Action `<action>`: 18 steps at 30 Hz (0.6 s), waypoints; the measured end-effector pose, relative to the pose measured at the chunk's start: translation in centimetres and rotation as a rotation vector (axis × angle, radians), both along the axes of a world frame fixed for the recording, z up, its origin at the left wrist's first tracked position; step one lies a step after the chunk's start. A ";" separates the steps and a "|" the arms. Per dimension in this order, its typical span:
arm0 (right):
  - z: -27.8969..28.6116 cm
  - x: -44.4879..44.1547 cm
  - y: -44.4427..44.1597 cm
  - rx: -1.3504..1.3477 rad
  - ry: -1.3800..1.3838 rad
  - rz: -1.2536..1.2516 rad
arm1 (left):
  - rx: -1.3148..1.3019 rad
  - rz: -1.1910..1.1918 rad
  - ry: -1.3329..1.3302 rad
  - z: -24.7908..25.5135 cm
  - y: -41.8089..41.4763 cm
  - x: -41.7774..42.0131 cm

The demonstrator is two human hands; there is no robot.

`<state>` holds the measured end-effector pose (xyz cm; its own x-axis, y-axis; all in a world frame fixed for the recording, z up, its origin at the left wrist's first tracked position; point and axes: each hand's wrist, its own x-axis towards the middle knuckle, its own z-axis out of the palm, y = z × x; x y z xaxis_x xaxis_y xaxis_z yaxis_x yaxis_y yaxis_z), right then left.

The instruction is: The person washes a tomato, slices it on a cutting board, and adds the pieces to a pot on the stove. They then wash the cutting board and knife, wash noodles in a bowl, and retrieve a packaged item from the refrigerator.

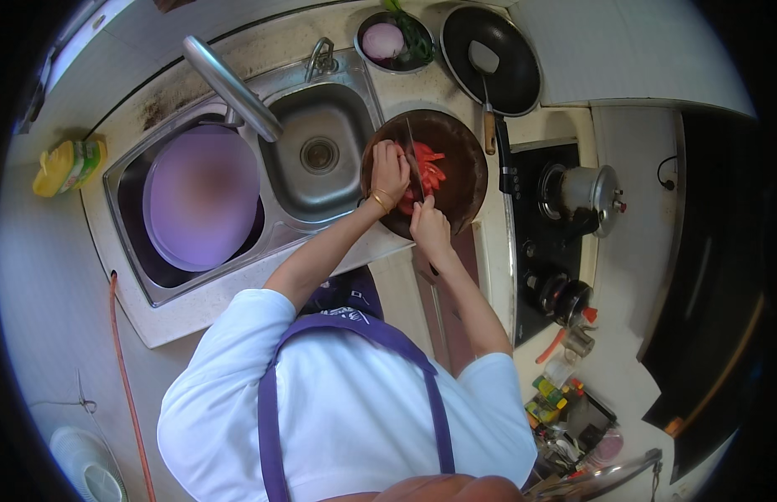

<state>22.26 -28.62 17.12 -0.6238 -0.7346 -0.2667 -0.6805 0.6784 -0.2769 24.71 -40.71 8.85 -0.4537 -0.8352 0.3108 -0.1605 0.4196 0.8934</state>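
A round brown wooden chopping board lies on the counter right of the sink, with cut red pieces, apparently tomato, near its middle. My right hand grips the handle of a kitchen knife, whose blade points away from me across the board. Just left of the blade, my left hand presses down with bent fingers on red food that it mostly hides. More red pieces lie under the blade and between my hands. Where the knife's edge meets the food cannot be made out.
A double steel sink with a faucet is at left, a purple basin in one bowl. Beyond the board stand a bowl with an onion and greens, and a wok holding a spatula. A pressure cooker sits on the stove at right.
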 end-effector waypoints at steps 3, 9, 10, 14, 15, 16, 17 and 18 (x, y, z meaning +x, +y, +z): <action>-0.3 -0.1 -0.2 -0.018 0.028 -0.003 | -0.007 0.003 -0.010 0.2 -0.5 0.1; 1.4 -1.6 0.5 -0.110 -0.040 -0.014 | -0.009 -0.050 0.032 0.6 -1.2 0.5; 2.1 -1.4 0.9 -0.115 -0.040 -0.034 | 0.001 -0.067 0.052 0.5 -1.5 0.7; 5.6 0.1 2.2 -0.012 -0.019 -0.031 | 0.076 -0.065 0.060 0.7 -1.8 1.0; 5.9 0.5 2.6 -0.010 -0.017 -0.013 | 0.084 -0.049 0.060 0.7 -1.7 0.9; 6.1 0.8 3.0 -0.008 -0.015 0.007 | 0.090 -0.032 0.059 0.8 -1.6 0.9; 6.2 1.0 3.2 0.009 -0.034 0.004 | 0.088 -0.026 0.043 0.8 -1.5 0.8; 6.1 1.4 3.3 0.025 -0.054 0.001 | 0.085 -0.020 0.024 0.8 -1.4 0.8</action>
<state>23.64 -25.28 23.24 -0.6069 -0.7280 -0.3188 -0.6659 0.6848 -0.2961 25.56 -42.08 9.62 -0.4637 -0.8500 0.2500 -0.1307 0.3447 0.9296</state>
